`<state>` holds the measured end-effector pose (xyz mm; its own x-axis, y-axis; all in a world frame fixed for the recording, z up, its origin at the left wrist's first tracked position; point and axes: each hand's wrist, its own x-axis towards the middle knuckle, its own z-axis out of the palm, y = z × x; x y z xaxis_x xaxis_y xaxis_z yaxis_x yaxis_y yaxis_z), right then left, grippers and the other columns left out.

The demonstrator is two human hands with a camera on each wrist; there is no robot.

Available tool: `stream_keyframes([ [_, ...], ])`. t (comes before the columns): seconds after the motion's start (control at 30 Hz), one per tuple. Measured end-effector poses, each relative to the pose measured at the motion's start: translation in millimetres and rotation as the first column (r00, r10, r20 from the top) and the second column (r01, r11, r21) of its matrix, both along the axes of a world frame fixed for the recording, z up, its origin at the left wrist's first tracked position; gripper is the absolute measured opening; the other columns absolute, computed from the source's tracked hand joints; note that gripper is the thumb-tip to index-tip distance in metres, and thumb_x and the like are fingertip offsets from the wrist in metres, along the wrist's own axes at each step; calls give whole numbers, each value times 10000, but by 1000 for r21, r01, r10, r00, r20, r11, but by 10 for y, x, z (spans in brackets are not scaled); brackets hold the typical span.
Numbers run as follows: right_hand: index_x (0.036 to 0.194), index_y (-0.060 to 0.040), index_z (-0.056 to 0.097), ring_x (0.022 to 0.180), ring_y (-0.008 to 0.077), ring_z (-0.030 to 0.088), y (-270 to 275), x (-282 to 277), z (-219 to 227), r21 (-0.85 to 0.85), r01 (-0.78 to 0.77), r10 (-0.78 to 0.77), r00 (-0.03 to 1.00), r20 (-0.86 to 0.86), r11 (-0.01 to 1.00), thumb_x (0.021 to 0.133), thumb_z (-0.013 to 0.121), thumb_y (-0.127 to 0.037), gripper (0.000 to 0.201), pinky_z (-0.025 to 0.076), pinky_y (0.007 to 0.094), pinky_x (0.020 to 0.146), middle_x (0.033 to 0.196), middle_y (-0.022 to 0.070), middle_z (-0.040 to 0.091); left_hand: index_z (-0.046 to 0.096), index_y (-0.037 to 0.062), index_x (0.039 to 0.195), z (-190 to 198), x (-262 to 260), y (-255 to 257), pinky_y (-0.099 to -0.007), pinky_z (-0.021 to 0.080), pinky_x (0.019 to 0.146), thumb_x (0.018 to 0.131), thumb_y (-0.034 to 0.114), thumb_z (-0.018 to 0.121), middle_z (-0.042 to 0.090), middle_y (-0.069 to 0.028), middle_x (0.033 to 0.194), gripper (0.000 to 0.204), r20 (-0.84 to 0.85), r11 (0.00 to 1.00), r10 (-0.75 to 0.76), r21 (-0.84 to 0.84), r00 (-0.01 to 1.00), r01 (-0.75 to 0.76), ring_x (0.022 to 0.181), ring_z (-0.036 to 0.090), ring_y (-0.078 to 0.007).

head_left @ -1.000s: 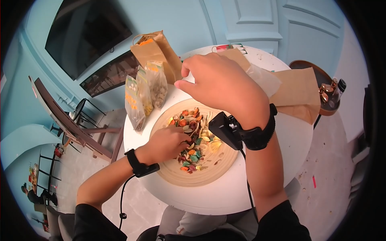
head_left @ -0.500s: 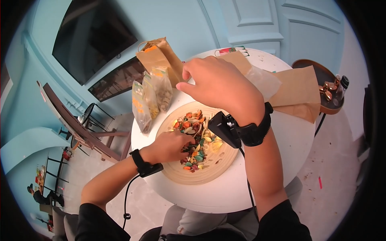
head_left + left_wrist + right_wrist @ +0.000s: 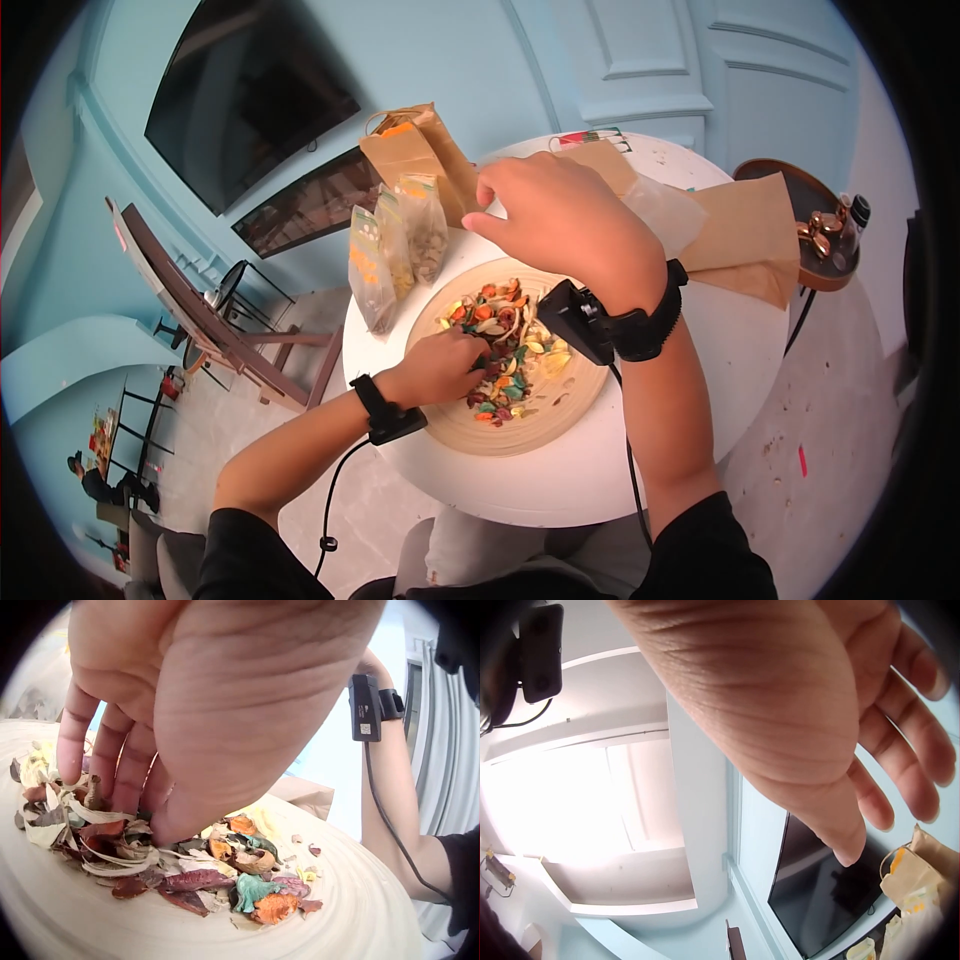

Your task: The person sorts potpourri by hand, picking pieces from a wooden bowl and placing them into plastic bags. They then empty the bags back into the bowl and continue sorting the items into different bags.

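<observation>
Dried potpourri [image 3: 513, 386], mixed colours: heaped on round wooden plate [image 3: 560, 425], white counter [image 3: 740, 370]. Left hand [image 3: 440, 366]: fingers down in the heap; cannot tell whether they pinch a piece. Right hand [image 3: 575, 215]: raised, fingers apart, holding nothing. Handling: best sifted lightly, fingertips low, as pieces look brittle; strays kept on the plate.
</observation>
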<state>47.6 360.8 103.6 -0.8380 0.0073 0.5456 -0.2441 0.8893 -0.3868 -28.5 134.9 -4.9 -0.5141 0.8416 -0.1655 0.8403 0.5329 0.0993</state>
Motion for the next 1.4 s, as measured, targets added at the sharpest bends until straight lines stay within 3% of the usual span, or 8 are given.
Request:
stream_keyframes([
  [0.3,1005,-32,674,723,336,647,-80,-3,28,18,-1,1,1000,8,1000,921,686,-335,315,497,430,733,720,159,659,734,53,1131,3,-75,-231,-418,537,859,944,144,665,714,-159,1038,220,104,981,-135,155,985,118,963,670,-327],
  [0.63,1001,-25,671,731,307,644,-121,-17,12,-4,-2,2,1000,-10,1000,916,700,-332,320,502,411,721,781,149,677,737,1,1015,264,-9,-396,-280,557,857,949,162,749,739,-61,1002,174,608,852,245,237,755,-467,938,680,-125],
  [0.77,931,-13,690,795,355,679,-133,15,38,-11,-5,5,1000,-23,1000,907,705,-299,287,531,450,749,816,176,698,690,-22,1112,164,-69,-460,-266,560,864,973,108,708,725,-53,1073,192,661,826,132,338,739,-450,968,674,-111],
  [0.9,912,-8,701,817,369,701,-120,11,21,2,-10,10,1000,-23,1000,906,707,-278,271,547,465,764,812,181,708,673,-29,1179,252,-168,-455,-265,572,829,988,79,671,724,-50,1076,219,561,818,174,375,810,-436,960,678,-103],
  [1.07,933,-21,699,824,358,703,-170,36,46,15,5,-5,999,36,1000,915,705,-290,270,550,456,760,806,165,710,719,-36,1164,963,-1302,-548,-263,559,669,966,144,683,760,-59,948,270,-88,691,301,706,950,-154,769,672,-82],
  [1.23,994,-26,691,803,328,687,-150,51,53,7,-11,10,998,60,1000,927,693,-313,294,530,441,752,816,156,703,761,-3,1095,1311,-1775,-588,-276,574,676,913,194,734,779,-91,940,269,-76,776,473,507,878,-375,792,726,-126],
  [1.27,968,-30,697,815,338,697,-157,63,69,6,-7,6,999,53,1000,924,697,-306,279,541,449,758,812,156,709,786,44,1056,1252,-1860,-598,-359,578,865,864,196,746,777,-155,997,247,-65,771,466,519,882,-369,910,758,-265],
  [1.4,922,-30,704,816,355,706,-158,89,98,-5,-7,8,998,61,1000,916,705,-287,258,550,468,764,817,162,720,762,48,1149,1067,-1949,-607,-327,601,761,905,196,733,779,-128,1041,287,-118,797,492,461,863,-391,816,755,-206],
])
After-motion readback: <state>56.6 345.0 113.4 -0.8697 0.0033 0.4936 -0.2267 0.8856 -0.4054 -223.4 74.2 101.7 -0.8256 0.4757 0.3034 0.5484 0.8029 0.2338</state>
